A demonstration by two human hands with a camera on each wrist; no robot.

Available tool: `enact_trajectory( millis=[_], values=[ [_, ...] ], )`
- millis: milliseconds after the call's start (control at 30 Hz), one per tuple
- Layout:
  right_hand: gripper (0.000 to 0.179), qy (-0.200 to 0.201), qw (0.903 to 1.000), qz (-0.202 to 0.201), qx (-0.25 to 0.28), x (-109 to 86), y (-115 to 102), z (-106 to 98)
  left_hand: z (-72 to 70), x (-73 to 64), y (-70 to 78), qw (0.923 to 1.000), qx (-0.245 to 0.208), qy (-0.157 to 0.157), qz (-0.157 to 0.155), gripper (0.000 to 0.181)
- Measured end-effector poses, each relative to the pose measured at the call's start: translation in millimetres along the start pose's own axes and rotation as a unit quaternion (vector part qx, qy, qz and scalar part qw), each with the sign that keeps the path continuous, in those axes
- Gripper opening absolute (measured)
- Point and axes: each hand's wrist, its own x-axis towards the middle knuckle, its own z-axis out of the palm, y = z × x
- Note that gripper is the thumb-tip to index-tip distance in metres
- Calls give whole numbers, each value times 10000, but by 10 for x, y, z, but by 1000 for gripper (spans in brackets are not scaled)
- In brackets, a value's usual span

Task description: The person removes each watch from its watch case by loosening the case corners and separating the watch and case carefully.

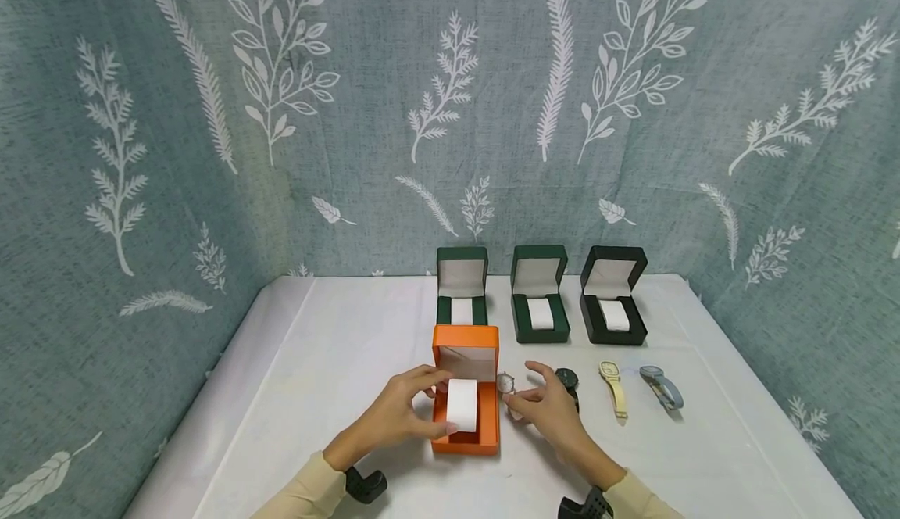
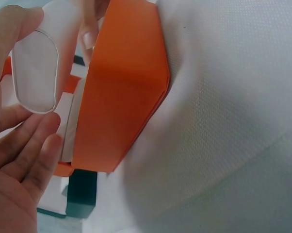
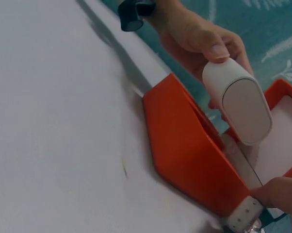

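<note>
My left hand (image 1: 399, 411) grips a white watch cushion (image 1: 462, 406) between thumb and fingers, raised above the open orange watch box (image 1: 466, 445). In the left wrist view the thumb lies on top of the cushion (image 2: 37, 73), with fingers beneath. To the right of the box, my right hand (image 1: 551, 411) pinches a watch with a round, pale face (image 1: 505, 383). Its light strap (image 3: 245, 213) shows by the fingertips in the right wrist view, close against the orange box (image 3: 185, 150). The rest of that watch is hidden.
Behind stand two open green watch boxes (image 1: 480, 312) (image 1: 522, 323) and a black one (image 1: 592, 331), each with a white cushion. Right of my right hand lie a black watch (image 1: 567, 381), a gold watch (image 1: 613, 388) and a blue-grey watch (image 1: 662, 388). A patterned curtain (image 1: 380, 112) surrounds the white table.
</note>
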Motion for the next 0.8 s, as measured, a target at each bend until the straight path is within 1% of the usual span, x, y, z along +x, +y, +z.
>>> enact_trajectory(
  millis=[133,233,333,433,567,800],
  values=[
    [71,-86,9999,-73,-78,15,-5,8,-8,6,3,10000,28,-14,-57,69],
    [67,-34,9999,-101,-45,21,7,10,-9,7,9,10000,35,-15,-77,69],
    [64,104,9998,-103,-113,17,20,0,-7,4,15,9999,13,-25,-110,68],
    [60,310,9989,-120,-334,25,22,-9,-6,3,16,9999,6,-25,-132,68],
    [54,505,9971,-119,-552,31,0,-9,-5,5,15,10000,26,-10,-76,67],
    [47,337,9972,-215,-630,36,-6,-19,10,10,12,10000,-48,-52,-46,68]
  ],
)
